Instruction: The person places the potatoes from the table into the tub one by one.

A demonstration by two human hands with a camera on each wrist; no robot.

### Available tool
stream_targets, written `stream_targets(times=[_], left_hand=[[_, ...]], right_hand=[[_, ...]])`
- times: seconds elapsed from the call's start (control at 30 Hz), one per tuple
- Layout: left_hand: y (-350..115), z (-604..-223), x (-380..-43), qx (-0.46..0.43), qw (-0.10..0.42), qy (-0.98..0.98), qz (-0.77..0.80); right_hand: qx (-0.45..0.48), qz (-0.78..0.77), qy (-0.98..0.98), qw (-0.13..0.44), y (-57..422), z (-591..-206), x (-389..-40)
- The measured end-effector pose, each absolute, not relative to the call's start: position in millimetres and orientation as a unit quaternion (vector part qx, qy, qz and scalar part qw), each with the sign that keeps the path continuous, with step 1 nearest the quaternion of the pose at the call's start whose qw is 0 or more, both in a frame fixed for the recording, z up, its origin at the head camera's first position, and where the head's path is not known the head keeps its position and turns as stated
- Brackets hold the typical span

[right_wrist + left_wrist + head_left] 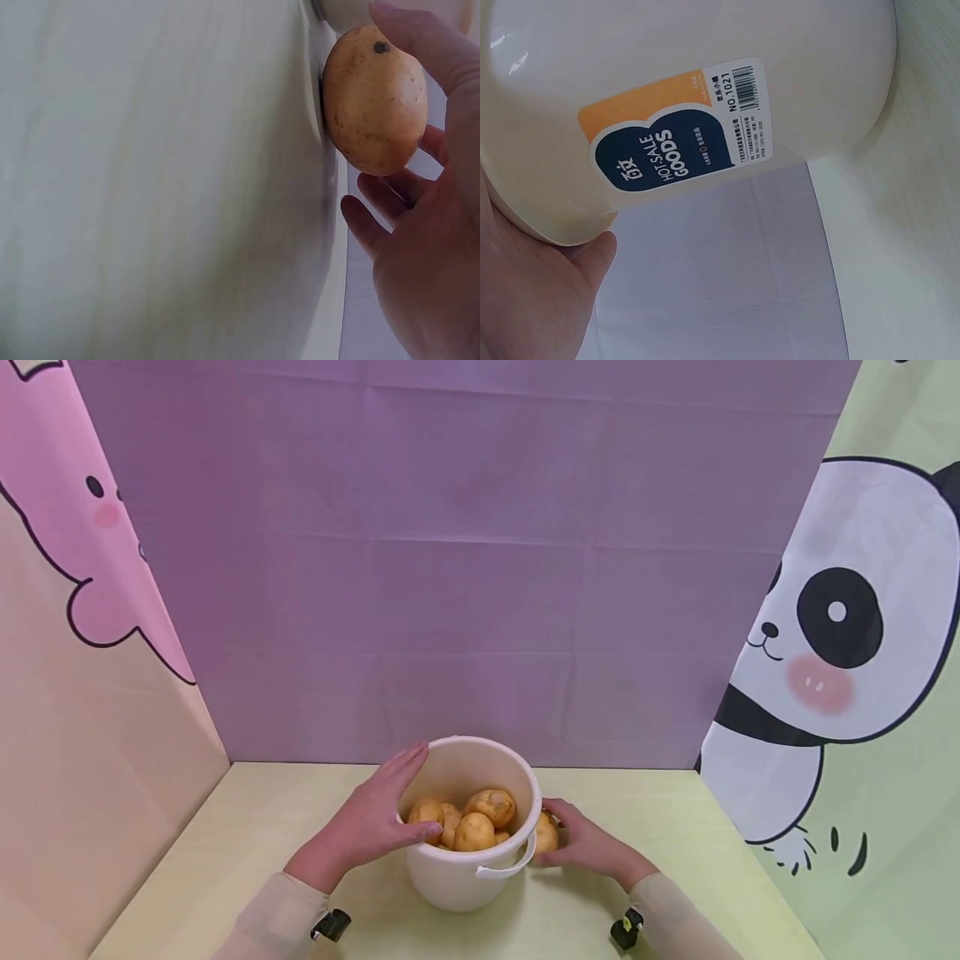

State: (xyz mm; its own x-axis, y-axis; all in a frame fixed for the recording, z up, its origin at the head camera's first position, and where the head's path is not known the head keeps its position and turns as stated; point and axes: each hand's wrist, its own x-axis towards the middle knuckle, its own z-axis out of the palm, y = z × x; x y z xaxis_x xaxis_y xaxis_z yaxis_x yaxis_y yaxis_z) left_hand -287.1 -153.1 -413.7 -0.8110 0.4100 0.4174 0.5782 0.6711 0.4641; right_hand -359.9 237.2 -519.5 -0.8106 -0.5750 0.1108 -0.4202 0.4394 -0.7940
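Observation:
A white bucket (459, 881) stands on the table with several potatoes (475, 832) inside it. My left hand (375, 827) holds the bucket's left rim, thumb toward the front and fingers toward the back. The left wrist view shows a printed label (679, 124) on the bucket's outer side. To the right of the bucket, my right hand (588, 845) has its thumb and fingers around another potato (375, 105). That potato lies low beside the bucket wall, and a dark spot marks its skin.
The bucket's white handle (510, 868) hangs down at its front right. Pale table surface (315, 797) surrounds the bucket. A purple cloth wall (465, 568) rises behind, and printed side walls flank the table, one with a panda (900, 602).

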Motion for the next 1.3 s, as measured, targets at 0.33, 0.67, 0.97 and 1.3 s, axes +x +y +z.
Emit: stream_targets(times=[0.33,0.67,0.97,1.3], left_hand=[[-154.5,-413.9,-286.6,-0.274,0.138,-0.903,-0.301],[-156.4,-414.2,-288.2,-0.276,0.14,-0.902,-0.301],[-156.7,-414.8,-288.0,-0.275,0.139,-0.903,-0.299],[-157.8,-414.9,-289.0,-0.274,0.138,-0.902,-0.304]], right_hand=[[-0.322,-0.435,0.835,0.096,233.7,-524.1,-366.0],[-0.311,-0.437,0.839,0.089,232.4,-526.8,-366.8],[-0.281,-0.445,0.848,0.06,234.4,-518.7,-361.2],[-0.277,-0.444,0.852,0.029,240.1,-499.6,-363.5]])
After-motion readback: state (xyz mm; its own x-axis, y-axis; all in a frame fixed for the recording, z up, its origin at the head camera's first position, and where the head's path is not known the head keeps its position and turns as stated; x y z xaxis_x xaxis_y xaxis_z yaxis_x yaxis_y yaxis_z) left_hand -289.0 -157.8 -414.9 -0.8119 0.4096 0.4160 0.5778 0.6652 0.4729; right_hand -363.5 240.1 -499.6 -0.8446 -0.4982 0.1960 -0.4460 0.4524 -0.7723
